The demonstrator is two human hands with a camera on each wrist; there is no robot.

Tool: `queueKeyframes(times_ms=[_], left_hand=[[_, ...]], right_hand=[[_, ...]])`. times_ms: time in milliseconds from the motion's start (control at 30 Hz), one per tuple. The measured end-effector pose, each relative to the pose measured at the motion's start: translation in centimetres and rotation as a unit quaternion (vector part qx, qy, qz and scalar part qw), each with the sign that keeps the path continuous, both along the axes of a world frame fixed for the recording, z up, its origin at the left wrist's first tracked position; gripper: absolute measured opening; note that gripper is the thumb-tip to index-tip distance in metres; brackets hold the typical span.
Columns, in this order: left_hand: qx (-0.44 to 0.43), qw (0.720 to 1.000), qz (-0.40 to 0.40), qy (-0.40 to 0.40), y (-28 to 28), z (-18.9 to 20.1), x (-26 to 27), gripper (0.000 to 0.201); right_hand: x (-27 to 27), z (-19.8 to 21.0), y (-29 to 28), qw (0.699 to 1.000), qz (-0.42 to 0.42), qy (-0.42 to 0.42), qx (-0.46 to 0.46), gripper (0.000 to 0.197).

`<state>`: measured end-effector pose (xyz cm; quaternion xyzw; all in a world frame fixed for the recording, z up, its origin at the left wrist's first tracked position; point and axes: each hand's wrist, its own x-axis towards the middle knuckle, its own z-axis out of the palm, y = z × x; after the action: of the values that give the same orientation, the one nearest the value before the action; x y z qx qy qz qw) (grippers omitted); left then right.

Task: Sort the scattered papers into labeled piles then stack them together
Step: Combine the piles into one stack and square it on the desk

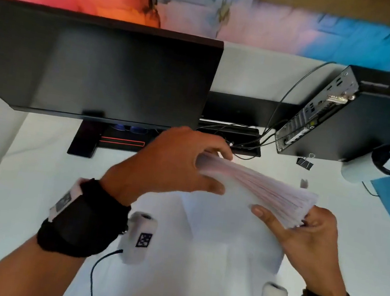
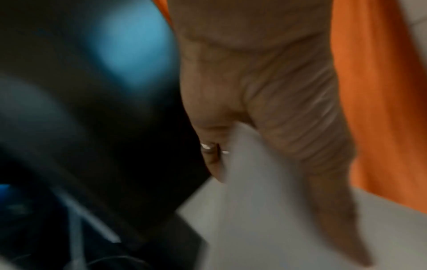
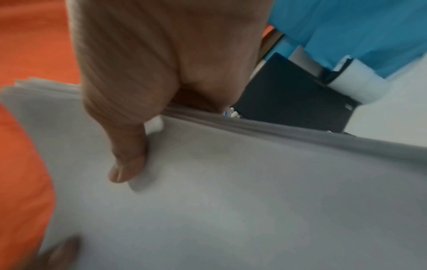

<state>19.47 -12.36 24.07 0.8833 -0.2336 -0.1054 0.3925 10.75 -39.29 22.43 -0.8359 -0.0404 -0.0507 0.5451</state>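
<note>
The table [image 1: 20, 188] in front of me is white and it carries everything. The biggest thing on it is the dark monitor [image 1: 95, 68], which stands at the far left on its black base [image 1: 84, 140]. At the far right a black computer [image 1: 368, 117] stands with its back ports turned toward the middle, and cables [image 1: 277, 109] run from it behind the monitor. Beside the computer, at the right edge, there is a white roll [image 1: 366, 172], partly hidden.

I hold the stack [image 1: 257, 194] of white papers in the air above the table, in front of the monitor base, between my two hands. It is tilted, and the edges of the sheets are fanned out at its right end. My left hand [image 1: 174, 162] grips the left end of the stack, with the fingers curled over the far side and the thumb on the near side. My right hand [image 1: 309, 236] grips the right lower corner: the thumb [image 3: 129, 155] presses on the flat top sheet and the other fingers are under the stack. The wrist views are blurred, but both show paper pinched between thumb and fingers.

Under the stack, more white paper [image 1: 238, 244] lies flat on the table.

A small black clip [image 1: 305, 161] lies on the table just in front of the computer, apart from the papers.
</note>
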Motion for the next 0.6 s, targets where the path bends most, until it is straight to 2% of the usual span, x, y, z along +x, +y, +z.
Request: queueKeyframes(times_ms=[67, 100, 167, 233, 300, 367, 467, 600], left_hand=[[-0.133, 0.985, 0.064, 0.092, 2.6, -1.2, -0.1, 0.061], [-0.218, 0.963, 0.082, 0.139, 3.1, -2.1, -0.4, 0.066], [-0.348, 0.909, 0.099, 0.208, 2.3, -4.4, -1.3, 0.062], [-0.404, 0.873, 0.144, 0.231, 0.2, -5.6, -2.2, 0.052], [-0.439, 0.855, 0.194, 0.198, -1.5, -6.2, -2.7, 0.046], [-0.454, 0.851, 0.222, 0.144, -2.1, -6.0, -2.9, 0.041], [-0.446, 0.857, 0.243, 0.085, -1.7, -6.4, -3.3, 0.047], [-0.352, 0.908, 0.215, 0.068, -0.6, -8.0, -3.9, 0.061]], right_hand=[[-0.4, -0.2, -0.3, 0.999, -0.018, -0.006, 0.051, 0.035], [-0.5, -0.3, -0.3, 0.997, -0.024, -0.003, 0.066, 0.038], [-0.4, -1.0, 0.0, 0.995, -0.040, 0.005, 0.088, 0.041], [-0.1, -2.1, 0.5, 0.993, -0.057, 0.015, 0.106, 0.035], [0.1, -3.2, 1.1, 0.989, -0.088, 0.010, 0.117, 0.042], [0.3, -3.9, 1.4, 0.984, -0.122, -0.015, 0.128, 0.056], [0.1, -4.0, 2.7, 0.978, -0.129, -0.050, 0.155, 0.060], [-1.3, -5.0, 3.6, 0.974, -0.088, -0.067, 0.196, 0.046]])
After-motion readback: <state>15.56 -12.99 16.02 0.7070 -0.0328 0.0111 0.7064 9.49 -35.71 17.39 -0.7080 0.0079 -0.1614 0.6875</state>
